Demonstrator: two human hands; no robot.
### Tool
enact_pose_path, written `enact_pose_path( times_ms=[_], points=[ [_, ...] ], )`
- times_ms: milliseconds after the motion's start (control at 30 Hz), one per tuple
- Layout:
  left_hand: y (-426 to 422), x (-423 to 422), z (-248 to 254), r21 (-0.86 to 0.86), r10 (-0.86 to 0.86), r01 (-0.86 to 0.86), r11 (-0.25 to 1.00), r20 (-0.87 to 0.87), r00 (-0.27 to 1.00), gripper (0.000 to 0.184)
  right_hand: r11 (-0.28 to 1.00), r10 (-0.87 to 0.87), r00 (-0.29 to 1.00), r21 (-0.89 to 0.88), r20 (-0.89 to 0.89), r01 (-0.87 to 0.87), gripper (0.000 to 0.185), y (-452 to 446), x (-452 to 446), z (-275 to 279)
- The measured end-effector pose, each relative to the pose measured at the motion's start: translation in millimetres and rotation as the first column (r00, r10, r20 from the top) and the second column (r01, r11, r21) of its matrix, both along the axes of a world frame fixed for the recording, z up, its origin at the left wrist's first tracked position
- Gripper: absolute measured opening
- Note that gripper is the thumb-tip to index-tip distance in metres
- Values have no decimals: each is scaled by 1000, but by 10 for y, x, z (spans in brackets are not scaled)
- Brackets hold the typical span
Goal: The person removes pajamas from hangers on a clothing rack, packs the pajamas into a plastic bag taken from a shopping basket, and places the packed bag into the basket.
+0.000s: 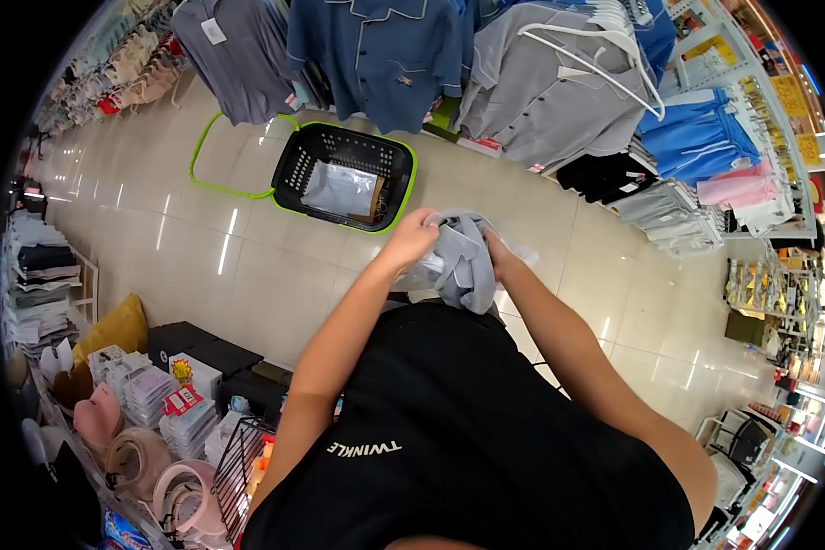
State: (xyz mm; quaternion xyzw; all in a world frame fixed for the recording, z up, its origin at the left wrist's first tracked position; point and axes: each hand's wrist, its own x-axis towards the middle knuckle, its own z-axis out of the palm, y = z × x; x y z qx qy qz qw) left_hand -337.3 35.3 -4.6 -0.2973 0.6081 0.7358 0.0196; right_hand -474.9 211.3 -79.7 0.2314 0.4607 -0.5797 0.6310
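Observation:
In front of my waist I hold a bunched grey garment [465, 257], with clear plastic [420, 273] showing along its edges. My left hand [412, 240] is closed on the garment's left side, the thumb near its upper edge. On the opposite side, my right hand [499, 257] grips it, its fingers partly hidden behind the cloth. Beyond my left hand a black shopping basket [289, 174] with a bright green rim stands on the floor. Inside it lies a grey item in clear plastic packaging [339, 189], beside something brown.
Blue and grey button-up shirts [371, 64] hang at the far side, with a white hanger [596, 55] over one. Blue shorts [701, 137] hang to the right. Boxes, stacked packets [147, 390] and pink visors [98, 417] crowd the lower left, by a black wire rack [238, 477].

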Motion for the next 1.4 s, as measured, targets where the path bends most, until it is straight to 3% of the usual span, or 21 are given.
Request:
enact_pose_path(
  times_ms=[67, 133, 167, 233, 267, 333, 400, 533, 600, 633, 667, 867, 1000, 1067, 1100, 1167, 1200, 1267, 1300, 1367, 1400],
  points=[
    [-20, 27, -148, -105, 41, -50, 993, -85, 996, 38, 993, 115, 993, -1, 23, -115, 54, -19, 191, 85],
    [-101, 75, -75, -58, 1, -3, 998, -35, 999, 39, 954, 298, 951, -21, -84, -300, 50, -97, 468, 339],
    [-142, 85, -107, -41, -45, 44, 998, -17, 999, 40, 954, 296, 952, -21, -73, -299, 50, -151, 593, 393],
    [-203, 125, -108, -20, -98, 98, 995, 11, 995, 41, 812, 495, 709, -24, -502, -584, 43, -241, 783, 417],
    [-244, 142, -105, -80, -119, 118, 990, -13, 993, 43, 815, 492, 717, -29, -494, -579, 43, -291, 785, 403],
    [-351, 175, -135, -142, -144, 138, 980, -29, 989, 45, 722, 541, 495, 72, -680, -689, 38, -432, 691, 288],
    [-506, 252, -157, -413, -243, 189, 891, -81, 967, 51, 763, 490, 507, 69, -709, -642, 34, -557, 536, 264],
    [-706, 363, 186, -437, -322, 307, 845, 42, 946, 54, 837, 506, 625, 164, -594, -522, 28, -866, 229, 570],
    [-714, 326, 248, -534, -371, 297, 792, -34, 928, 56, 969, 240, 944, 6, -225, -245, 26, -1012, 73, 419],
    [-699, 302, 294, -525, -355, 268, 807, -69, 932, 57, 993, 88, 991, -73, -105, -96, 24, -1128, 15, 360],
    [-710, 247, 334, -523, -345, 263, 811, -65, 936, 57, 992, 99, 990, -72, -99, -107, 24, -1259, -66, 300],
    [-1010, -89, 319, -510, -269, 194, 838, -76, 960, 56, 894, -377, 926, -250, 27, 372, 23, -1969, -564, -400],
    [-1498, -350, -19, -505, -102, 93, 858, 10, 995, 55, 867, -280, 931, -354, 236, 350, 28, -2241, -639, -68],
    [-1677, -449, -248, -517, 8, -36, 855, -56, 998, 55, 999, 4, 972, -48, -236, -16, 25, -2374, -388, 222],
    [-1679, -503, -284, -522, 26, -55, 851, -63, 998, 54, 999, 12, 973, -45, -230, -23, 25, -2481, -277, 146],
    [-1636, -618, -148, -474, 28, -28, 880, -6, 1000, 54, 991, -78, 838, 52, -539, 126, 24, -2634, -65, -309],
    [-1604, -663, -97, -426, 23, -2, 905, 43, 999, 54, 985, -104, 810, 52, -577, 164, 23, -2695, -22, -657],
    [-1585, -681, -141, -417, 60, -40, 908, 33, 998, 51, 993, -104, 928, -82, -358, 80, 23, -2687, -51, -1700],
    [-1601, -664, -194, -443, 73, -57, 895, 21, 997, 50, 984, -40, 988, -176, -147, 14, 23, -2640, -105, -2330],
    [-1762, -650, -129, -460, 58, -32, 887, 42, 997, 47, 960, 132, 986, -260, 99, -103, 22, -2584, -227, -3203],
    [-1824, -569, -197, -461, 59, -30, 887, 48, 997, 47, 985, 153, 987, -85, 39, -149, 28, -2724, -289, -2682]
  ],
)
